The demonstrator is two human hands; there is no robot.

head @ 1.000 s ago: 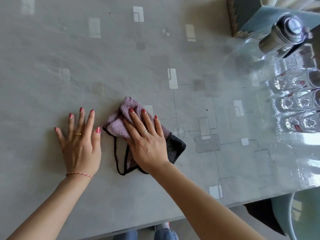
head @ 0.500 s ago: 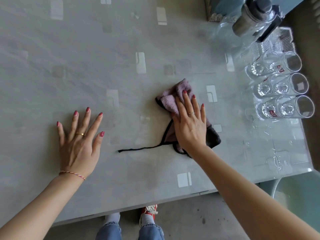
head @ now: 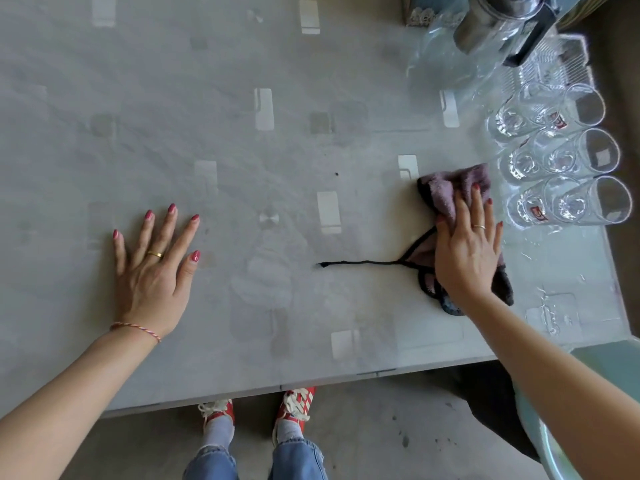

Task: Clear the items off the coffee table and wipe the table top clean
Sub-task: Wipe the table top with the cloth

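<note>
right hand [head: 465, 251] lies flat on purple cloth [head: 457, 194], fingers spread, pressing it on table top [head: 242, 150] near right end, not gripping; black cord [head: 360, 263] of cloth trails to left; cloth sits just beside six empty glasses [head: 561, 157] on clear tray; glass jug [head: 491, 26] stands beyond glasses; left hand [head: 156, 268] rests open, palm down on table, holds nothing, well apart from cloth

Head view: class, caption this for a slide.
Right hand presses purple cloth on grey table beside clear glasses; left hand rests flat.
</note>
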